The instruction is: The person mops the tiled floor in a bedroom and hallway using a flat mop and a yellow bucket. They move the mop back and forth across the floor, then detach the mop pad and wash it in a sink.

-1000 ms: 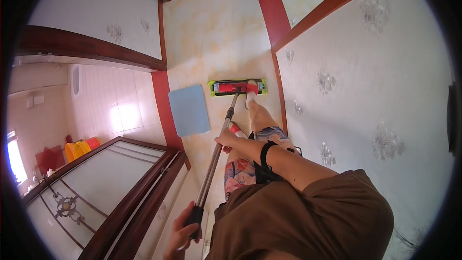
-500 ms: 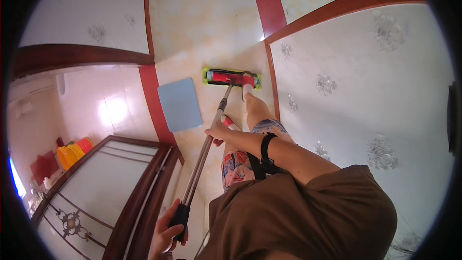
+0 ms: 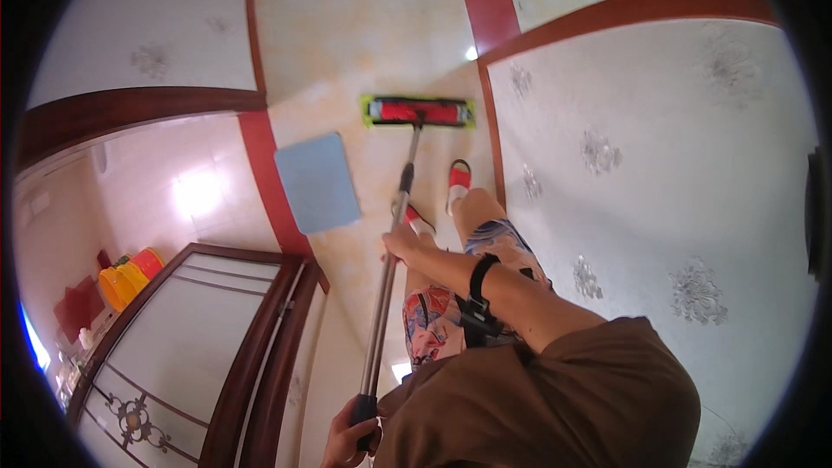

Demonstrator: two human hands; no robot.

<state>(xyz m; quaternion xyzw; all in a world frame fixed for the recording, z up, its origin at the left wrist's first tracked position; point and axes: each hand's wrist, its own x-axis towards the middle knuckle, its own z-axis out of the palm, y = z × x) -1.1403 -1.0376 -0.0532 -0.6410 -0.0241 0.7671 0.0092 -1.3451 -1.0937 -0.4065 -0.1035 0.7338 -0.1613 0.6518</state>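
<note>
A flat mop stands head-down on the pale tiled floor; its wide mop head point(image 3: 419, 112) is red and black with a lime-green fringe. The long metal mop pole point(image 3: 381, 316) slants from the head back toward my body. Around the black grip point(image 3: 364, 416) at its upper end, my left hand point(image 3: 348, 438) is closed. My right hand point(image 3: 401, 243) grips the pole lower down, nearer the mop head; its fingertips are partly hidden behind the pole. Both feet, in red slippers point(image 3: 459, 177), stand just behind the mop head.
A light-blue mat point(image 3: 317, 183) lies left of the mop. The patterned white wall point(image 3: 641, 165) with a red-brown baseboard runs along the right. To the left is a dark wooden door with glass panels point(image 3: 186, 329), with yellow and orange containers point(image 3: 126, 282) beyond it.
The mop head has slid forward, away from my feet, and now lies level. The pole stands steeper. My left hand has shifted right with the grip; my right foot now shows behind the head.
</note>
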